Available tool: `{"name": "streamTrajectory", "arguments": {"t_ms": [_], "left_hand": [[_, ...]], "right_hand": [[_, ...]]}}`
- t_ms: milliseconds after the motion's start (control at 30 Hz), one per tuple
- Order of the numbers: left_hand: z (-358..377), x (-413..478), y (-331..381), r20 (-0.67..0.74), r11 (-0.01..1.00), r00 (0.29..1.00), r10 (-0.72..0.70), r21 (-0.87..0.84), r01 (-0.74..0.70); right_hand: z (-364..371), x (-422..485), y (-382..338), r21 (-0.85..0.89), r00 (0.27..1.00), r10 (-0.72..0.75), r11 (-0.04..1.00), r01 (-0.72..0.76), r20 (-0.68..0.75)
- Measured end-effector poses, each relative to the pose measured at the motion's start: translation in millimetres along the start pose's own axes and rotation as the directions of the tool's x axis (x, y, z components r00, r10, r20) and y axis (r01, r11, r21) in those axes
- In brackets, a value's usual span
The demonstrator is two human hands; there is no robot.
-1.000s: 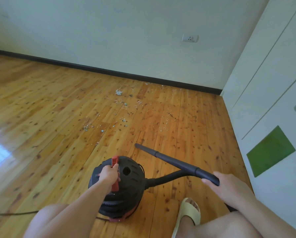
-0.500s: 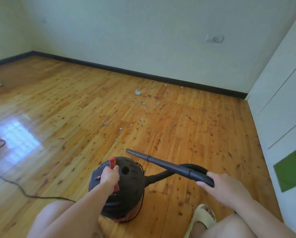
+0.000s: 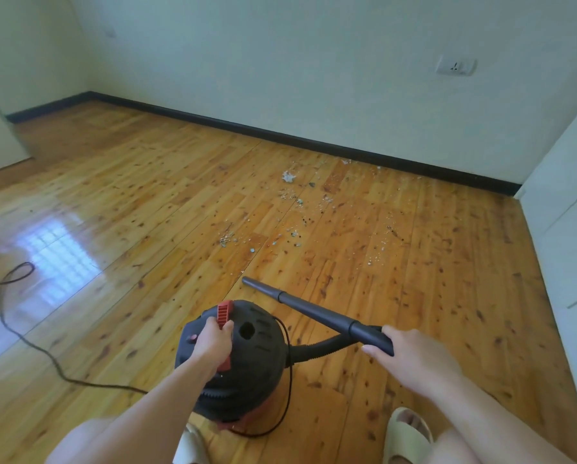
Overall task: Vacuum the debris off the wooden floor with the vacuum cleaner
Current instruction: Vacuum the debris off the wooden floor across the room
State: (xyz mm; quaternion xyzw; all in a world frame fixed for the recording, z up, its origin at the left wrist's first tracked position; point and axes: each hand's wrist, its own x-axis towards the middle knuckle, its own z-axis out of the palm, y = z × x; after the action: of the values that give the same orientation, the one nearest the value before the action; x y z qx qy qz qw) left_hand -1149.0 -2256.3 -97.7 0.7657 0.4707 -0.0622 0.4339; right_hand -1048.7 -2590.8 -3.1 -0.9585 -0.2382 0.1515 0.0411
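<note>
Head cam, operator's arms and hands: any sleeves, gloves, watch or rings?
No sleeves in view: both arms are uncovered right up to the frame edge. The left hand and the right hand wear no gloves. No watch, bracelet or ring shows on the sides facing the camera; the undersides of the wrists and fingers are hidden.

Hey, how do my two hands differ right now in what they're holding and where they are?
The left hand grips the red handle on top of the vacuum cleaner, while the right hand holds the rear end of the black nozzle tube. The left hand sits over the machine; the right hand is out to the side, above the wooden floor. Both curl round parts of the same machine, short of the debris.
</note>
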Motion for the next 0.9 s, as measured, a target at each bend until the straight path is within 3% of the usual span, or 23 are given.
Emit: {"name": "streamTrajectory", "arguments": {"t_ms": [100,500,900], "left_hand": [[-8,11,1,0.004,0.997,0.999,0.043,0.060,-0.043],[-27,46,5,0.001,0.996,0.996,0.086,0.029,-0.086],[-38,53,15,-0.028,1.000,0.999,0.020,-0.014,-0.020]], "right_hand": [[-1,13,-10,-0.028,1.000,-0.023,0.999,0.023,0.007],[16,60,-70,-0.070,0.993,-0.084,0.994,0.078,-0.087],[20,96,-79,-0.110,0.984,-0.160,0.982,0.152,-0.075]]}}
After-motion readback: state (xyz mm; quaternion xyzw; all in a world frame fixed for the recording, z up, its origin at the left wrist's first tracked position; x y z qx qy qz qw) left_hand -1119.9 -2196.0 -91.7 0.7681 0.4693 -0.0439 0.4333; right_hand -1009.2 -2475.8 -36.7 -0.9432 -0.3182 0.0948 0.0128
